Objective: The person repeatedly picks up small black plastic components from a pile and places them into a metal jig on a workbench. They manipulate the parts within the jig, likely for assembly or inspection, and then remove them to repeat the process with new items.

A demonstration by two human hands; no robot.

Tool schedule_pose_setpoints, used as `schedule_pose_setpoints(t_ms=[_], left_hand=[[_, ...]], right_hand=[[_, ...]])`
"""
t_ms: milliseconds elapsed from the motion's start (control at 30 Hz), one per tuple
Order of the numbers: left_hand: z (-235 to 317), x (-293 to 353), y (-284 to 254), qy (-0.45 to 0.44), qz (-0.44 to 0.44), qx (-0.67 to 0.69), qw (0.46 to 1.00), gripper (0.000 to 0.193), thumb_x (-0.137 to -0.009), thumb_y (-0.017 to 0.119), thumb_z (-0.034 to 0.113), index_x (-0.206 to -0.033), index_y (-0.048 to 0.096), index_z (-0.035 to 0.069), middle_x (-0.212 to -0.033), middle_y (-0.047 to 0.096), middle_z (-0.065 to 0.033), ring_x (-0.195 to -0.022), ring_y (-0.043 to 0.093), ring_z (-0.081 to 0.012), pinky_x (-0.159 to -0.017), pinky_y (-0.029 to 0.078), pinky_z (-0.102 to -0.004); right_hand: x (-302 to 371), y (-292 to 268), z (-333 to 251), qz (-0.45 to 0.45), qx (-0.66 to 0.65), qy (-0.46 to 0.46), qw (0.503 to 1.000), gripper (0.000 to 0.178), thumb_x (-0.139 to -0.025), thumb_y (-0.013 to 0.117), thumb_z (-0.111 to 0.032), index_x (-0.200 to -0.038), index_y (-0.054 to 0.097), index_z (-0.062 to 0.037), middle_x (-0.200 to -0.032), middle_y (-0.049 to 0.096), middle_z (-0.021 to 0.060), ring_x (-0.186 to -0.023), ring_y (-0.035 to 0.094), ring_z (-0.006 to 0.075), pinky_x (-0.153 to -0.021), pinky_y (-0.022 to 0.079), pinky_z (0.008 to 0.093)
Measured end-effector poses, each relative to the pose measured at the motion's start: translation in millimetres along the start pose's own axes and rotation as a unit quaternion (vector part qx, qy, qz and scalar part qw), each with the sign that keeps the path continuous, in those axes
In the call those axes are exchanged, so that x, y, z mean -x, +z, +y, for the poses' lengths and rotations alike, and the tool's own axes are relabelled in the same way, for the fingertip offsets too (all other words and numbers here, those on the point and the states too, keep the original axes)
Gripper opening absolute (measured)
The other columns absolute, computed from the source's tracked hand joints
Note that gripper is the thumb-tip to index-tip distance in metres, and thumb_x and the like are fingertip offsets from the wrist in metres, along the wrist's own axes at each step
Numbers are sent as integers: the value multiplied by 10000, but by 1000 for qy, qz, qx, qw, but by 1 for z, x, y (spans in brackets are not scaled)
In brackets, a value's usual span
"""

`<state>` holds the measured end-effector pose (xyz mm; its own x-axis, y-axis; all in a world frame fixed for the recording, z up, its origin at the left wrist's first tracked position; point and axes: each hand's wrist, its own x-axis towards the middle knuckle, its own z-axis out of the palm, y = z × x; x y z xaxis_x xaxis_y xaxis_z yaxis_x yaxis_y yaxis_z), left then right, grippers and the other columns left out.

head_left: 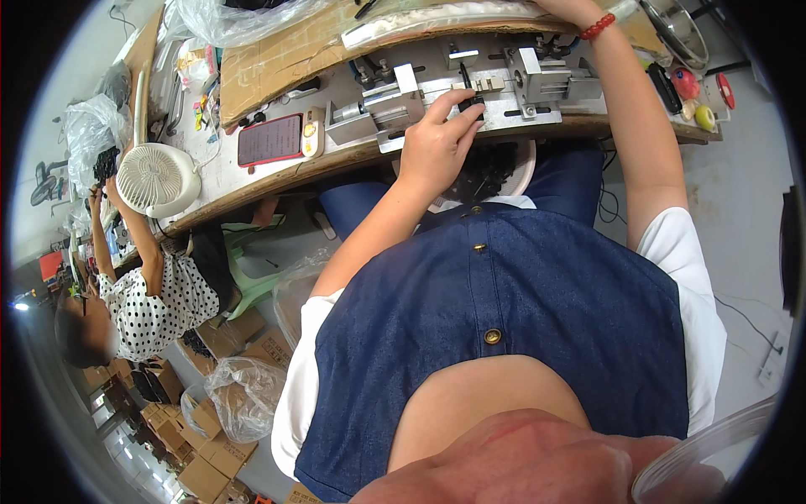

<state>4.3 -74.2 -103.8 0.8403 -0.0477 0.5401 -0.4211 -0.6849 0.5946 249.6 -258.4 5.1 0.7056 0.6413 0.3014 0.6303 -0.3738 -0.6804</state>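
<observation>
My left hand (438,143) is at the middle of a metal clamping jig (537,112) on the bench. Its fingers are closed on a small black part (473,107), beside the jig's small metal block (489,85). Metal blocks with cylinders stand on both sides of that spot. My right hand (574,10) reaches past the jig to the far side, near a long tray of pale material (445,23). The top of the picture cuts off its fingers, so their grip is hidden. A red bead bracelet (598,26) circles that wrist.
Below the bench edge sits a white bucket (527,164) of black parts. Left of the jig lie a red-framed phone (269,140) and a white fan (156,180). Cardboard (277,71) covers the bench behind. A co-worker in a dotted shirt (172,298) works at the left.
</observation>
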Motion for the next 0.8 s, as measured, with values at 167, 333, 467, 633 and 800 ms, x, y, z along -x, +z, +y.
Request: schedule_pose_setpoints(t_ms=[167,333,467,633,800], left_hand=[[5,0,-1,-13,-14,-26,999,236,-906,756,155,-1142,764,141,-1289,711,-41,-946,754,-262,-771,623,-359],[4,-1,-2,-11,-15,-46,999,303,-910,762,178,-1212,755,161,-1299,714,-27,-953,757,-232,-770,618,-334],[5,-4,-4,-9,-21,-33,999,349,-906,762,169,-1254,732,159,-1294,716,-33,-950,755,-237,-770,617,-334],[9,-17,-30,-17,-51,29,998,298,-918,720,110,-1215,730,128,-1309,691,-69,-913,754,-269,-774,620,-369],[-19,-104,-68,34,134,-80,987,68,-939,662,26,-943,730,24,-971,702,-114,-650,724,-178,-535,516,-289]], right_hand=[[0,-9,23,89,-250,1,964,163,-992,701,-165,-1097,672,-42,-924,674,11,-802,609,86,-717,491,253],[21,-11,15,210,-402,48,890,139,-1004,703,-152,-1101,690,-53,-864,651,-3,-744,607,73,-614,460,196],[64,3,-39,209,-404,50,889,111,-1018,679,-138,-1075,676,-43,-900,678,9,-762,642,84,-663,523,226],[124,50,-59,102,-223,-1,969,187,-935,716,-108,-1109,698,-41,-1200,658,68,-1016,599,167,-830,498,276],[160,95,-75,48,98,-120,987,192,-897,721,-81,-1083,682,-52,-1252,651,85,-1115,574,300,-953,507,375]])
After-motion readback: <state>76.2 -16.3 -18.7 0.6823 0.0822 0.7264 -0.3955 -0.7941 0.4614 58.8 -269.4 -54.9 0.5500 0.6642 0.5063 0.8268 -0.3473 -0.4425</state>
